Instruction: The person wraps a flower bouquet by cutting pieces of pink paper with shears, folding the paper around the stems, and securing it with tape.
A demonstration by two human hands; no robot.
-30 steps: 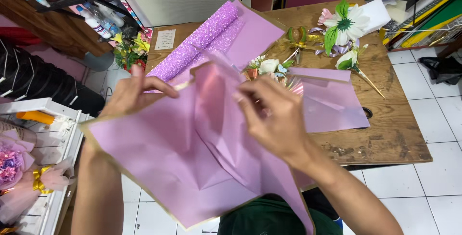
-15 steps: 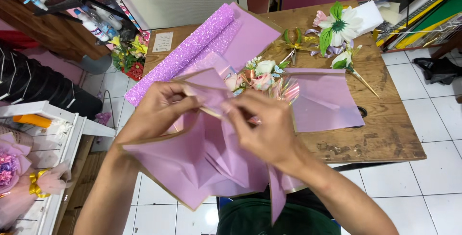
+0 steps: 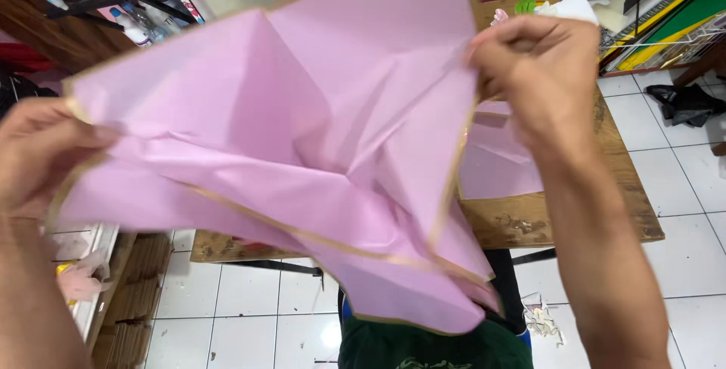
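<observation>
White-tiled floor (image 3: 665, 150) and wooden table (image 3: 544, 221) behind, craft-shop clutter all round. Pink wrapping sheet (image 3: 302, 134) with thin gold edging held up in the air in front of the camera, over the table's near edge, filling most of the view; spread wide but creased, one fold ridge running to a pucker near the middle, lower corner hanging down toward the lap. Left hand (image 3: 38, 157) closed on the sheet's left edge, thumb pinched on top. Right hand (image 3: 541, 74) closed in a pinch on the upper right edge, fingers curled. Judging by this: sheet opened out and partly folded, shaping not finished, nothing wrapped in it yet. Second pink sheet (image 3: 495, 161) lying flat on the table behind, untouched. Flower bits (image 3: 522, 7) at the far table edge, mostly hidden. Bottles (image 3: 132, 29) on a shelf upper left, coloured paper stock (image 3: 665, 13) upper right.
</observation>
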